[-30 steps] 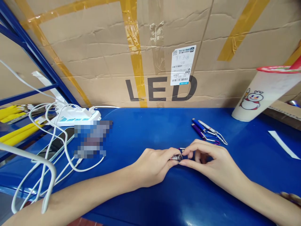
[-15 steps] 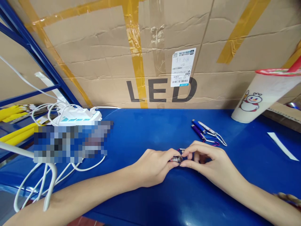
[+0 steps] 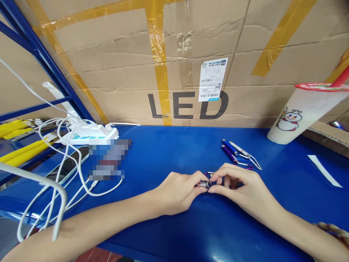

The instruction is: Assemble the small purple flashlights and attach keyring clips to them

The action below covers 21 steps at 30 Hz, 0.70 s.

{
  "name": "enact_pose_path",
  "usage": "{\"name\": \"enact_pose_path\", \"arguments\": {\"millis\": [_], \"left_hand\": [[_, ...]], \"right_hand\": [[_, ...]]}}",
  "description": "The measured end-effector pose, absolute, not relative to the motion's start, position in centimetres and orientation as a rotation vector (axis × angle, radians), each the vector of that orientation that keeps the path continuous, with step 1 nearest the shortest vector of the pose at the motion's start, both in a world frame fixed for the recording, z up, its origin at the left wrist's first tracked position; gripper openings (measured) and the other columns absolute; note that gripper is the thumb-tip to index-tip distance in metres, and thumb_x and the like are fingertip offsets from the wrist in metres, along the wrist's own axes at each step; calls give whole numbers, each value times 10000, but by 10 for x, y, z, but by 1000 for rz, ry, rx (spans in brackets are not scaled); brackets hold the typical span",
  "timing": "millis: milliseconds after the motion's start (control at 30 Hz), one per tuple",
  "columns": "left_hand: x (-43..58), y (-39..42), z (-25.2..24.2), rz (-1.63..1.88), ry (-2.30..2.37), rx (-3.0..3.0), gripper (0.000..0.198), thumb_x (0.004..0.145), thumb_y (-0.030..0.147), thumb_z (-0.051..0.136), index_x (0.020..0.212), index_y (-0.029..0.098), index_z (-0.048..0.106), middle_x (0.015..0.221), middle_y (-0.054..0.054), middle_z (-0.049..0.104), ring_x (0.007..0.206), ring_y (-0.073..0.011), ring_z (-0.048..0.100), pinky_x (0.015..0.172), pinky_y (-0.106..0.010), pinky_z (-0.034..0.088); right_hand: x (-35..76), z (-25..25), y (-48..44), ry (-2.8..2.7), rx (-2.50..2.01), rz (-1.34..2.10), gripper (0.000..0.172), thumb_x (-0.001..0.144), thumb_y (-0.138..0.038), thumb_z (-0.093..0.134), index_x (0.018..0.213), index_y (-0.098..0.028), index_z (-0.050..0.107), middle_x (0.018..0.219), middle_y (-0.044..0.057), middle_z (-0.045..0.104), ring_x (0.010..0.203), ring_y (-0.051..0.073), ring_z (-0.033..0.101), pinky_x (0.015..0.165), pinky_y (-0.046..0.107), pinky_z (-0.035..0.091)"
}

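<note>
My left hand (image 3: 178,193) is closed around a small dark cylinder with a printed label, which looks like a keychain laser pointer (image 3: 204,184). Only its end shows past the thumb and forefinger. At that end, the thumb and forefinger of my right hand (image 3: 240,182) are pinched together, touching it; any small part between them is hidden. A pinkish clip (image 3: 209,174) shows just behind the fingertips. Beyond my right hand lie several similar pointers with carabiner clips: a purple one (image 3: 228,153), a blue one (image 3: 229,146) and a silver one (image 3: 238,148).
A large cardboard box (image 3: 122,72) stands along the back of the blue table (image 3: 163,149). At right are a tilted drink cup (image 3: 289,120) and a white strip (image 3: 324,171). White cables (image 3: 81,174), a power strip (image 3: 92,138) and a phone (image 3: 69,163) lie at left.
Both hands keep nearly the same hold, with the cylinder hardly moved between them. The view has shifted very slightly.
</note>
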<state>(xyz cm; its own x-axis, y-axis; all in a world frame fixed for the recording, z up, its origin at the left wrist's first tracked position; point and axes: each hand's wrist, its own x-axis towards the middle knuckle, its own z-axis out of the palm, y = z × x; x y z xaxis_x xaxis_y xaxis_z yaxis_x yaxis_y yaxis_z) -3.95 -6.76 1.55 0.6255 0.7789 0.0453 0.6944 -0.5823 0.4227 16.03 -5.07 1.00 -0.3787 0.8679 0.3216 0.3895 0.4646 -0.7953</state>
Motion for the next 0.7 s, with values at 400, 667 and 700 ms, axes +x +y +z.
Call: {"name": "enact_pose_path", "arguments": {"millis": [400, 667, 700], "left_hand": [[-40, -67, 14, 326, 1178, 2486, 197, 984, 307, 322, 1093, 216, 459, 936, -2, 687, 773, -164, 662, 650, -238, 417], [-40, -67, 13, 343, 1165, 2497, 202, 987, 319, 307, 1073, 210, 455, 933, -6, 685, 761, -162, 659, 638, -239, 411], [-40, -67, 13, 346, 1164, 2499, 203, 987, 320, 306, 1071, 211, 455, 934, -6, 685, 761, -161, 659, 638, -239, 411]], "right_hand": [[160, 10, -52, -1956, -1033, 800, 387, 682, -568, 703, 701, -181, 707, 628, 29, 602, 466, 81, 493, 425, 201, 425], [159, 12, -52, -1958, -1051, 805, 408, 682, -591, 689, 696, -183, 691, 609, 21, 589, 459, 80, 472, 418, 203, 403], [159, 12, -52, -1962, -1056, 803, 414, 684, -596, 684, 697, -182, 689, 608, 20, 587, 460, 80, 469, 420, 204, 400]]}}
